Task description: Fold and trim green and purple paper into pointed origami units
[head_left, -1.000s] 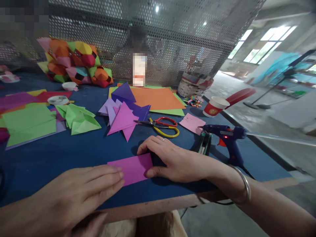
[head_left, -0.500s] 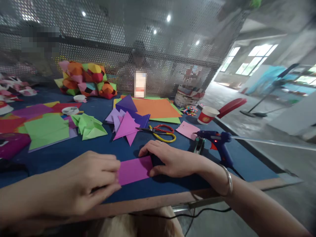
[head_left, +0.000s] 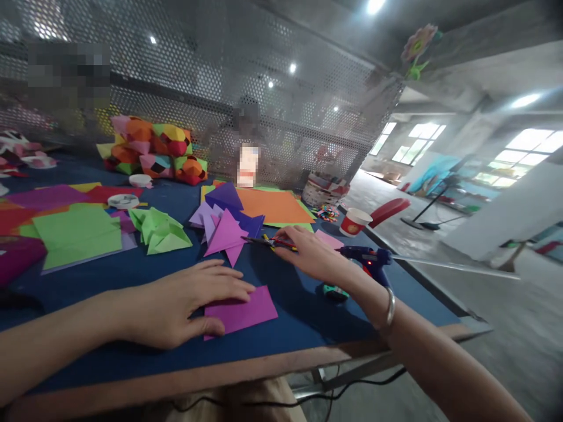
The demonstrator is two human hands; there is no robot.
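Observation:
A folded rectangle of magenta paper [head_left: 257, 313] lies on the blue tabletop near the front edge. My left hand [head_left: 182, 305] rests on its left part, fingers stretched out and the thumb at the lower edge. Beyond the paper, my right hand [head_left: 310, 252] has its fingers curled over the red and yellow handles of the scissors [head_left: 260, 241], hiding most of them. The dark blades point left, their tips by a pink folded paper triangle [head_left: 225, 232]. Close to my right forearm are a blue glue gun [head_left: 373, 258] and a small green-ended tool [head_left: 335, 292], partly covered.
Green folded paper [head_left: 160, 230], a green sheet [head_left: 77, 234] and a tape roll [head_left: 124, 201] lie leftward. Behind are orange sheets [head_left: 272, 206], colourful paper models [head_left: 153, 149] and a woven basket [head_left: 325, 189]. A paper cup [head_left: 355, 223] stands near the right edge.
My right hand has left the magenta paper and moved forward onto the scissors' handles. My left hand has opened out flat over the paper. The view has swung slightly right.

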